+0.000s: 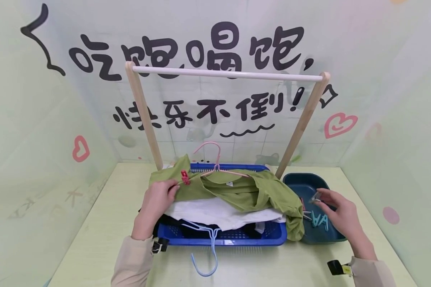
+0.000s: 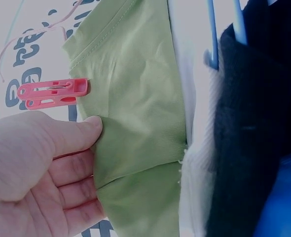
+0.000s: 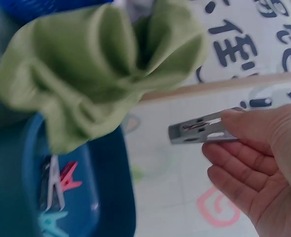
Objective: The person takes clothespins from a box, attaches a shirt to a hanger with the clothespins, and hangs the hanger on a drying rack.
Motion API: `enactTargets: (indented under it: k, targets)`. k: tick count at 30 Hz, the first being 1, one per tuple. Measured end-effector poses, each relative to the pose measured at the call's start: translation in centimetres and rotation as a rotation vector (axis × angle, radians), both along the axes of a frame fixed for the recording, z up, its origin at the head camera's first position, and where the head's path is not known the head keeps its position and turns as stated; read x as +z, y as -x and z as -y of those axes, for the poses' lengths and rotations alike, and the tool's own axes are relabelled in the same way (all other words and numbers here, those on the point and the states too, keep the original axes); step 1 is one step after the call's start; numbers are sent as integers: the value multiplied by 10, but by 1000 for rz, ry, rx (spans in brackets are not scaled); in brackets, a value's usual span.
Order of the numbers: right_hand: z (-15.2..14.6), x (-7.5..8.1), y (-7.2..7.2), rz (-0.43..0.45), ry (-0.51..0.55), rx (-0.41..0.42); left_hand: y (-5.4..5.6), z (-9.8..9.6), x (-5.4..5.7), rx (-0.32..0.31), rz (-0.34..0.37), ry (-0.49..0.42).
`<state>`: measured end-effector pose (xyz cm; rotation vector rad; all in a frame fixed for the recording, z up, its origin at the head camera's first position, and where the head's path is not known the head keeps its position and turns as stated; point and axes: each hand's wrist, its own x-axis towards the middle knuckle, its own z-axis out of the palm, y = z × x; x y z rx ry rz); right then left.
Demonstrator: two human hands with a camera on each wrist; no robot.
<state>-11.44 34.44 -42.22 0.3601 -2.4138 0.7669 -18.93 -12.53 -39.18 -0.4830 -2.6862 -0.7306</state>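
A green shirt (image 1: 237, 191) lies spread over a blue basket (image 1: 251, 241), with a pink hanger (image 1: 217, 163) at its neckline. My left hand (image 1: 159, 201) pinches the shirt's edge between thumb and fingers, just beside a red clothespin (image 2: 54, 93) clipped onto the fabric. In my right hand (image 1: 339, 211), thumb and fingers pinch a grey clothespin (image 3: 202, 129) above a dark teal bin (image 1: 323, 237). Inside that bin lie several clothespins, among them teal clothespins (image 1: 319, 220) and a red clothespin (image 3: 69, 177). One shirt sleeve (image 3: 86, 74) drapes beside the bin.
White cloth (image 1: 219, 213) and black cloth (image 1: 172, 223) sit under the shirt in the basket. A light blue hanger (image 1: 213, 251) sticks out over the basket's front rim. Behind stands a wooden rack with a white rail (image 1: 226, 73). Walls enclose the table (image 1: 107, 215) on three sides.
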Motion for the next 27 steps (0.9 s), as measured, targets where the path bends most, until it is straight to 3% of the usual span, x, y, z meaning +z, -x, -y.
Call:
enactTargets:
  k: [5,14,23,27]
  targets:
    - [13,12,8,-88,65,93,0,0,0,4,4,0]
    - [44,26,28,-118,136,202,0,0,-2,7,13,8]
    - [76,34,48,-69,224,245,1,0,-2,9,18,9]
    - [93,46,52,-51,235,262,0,0,-2,6,12,9]
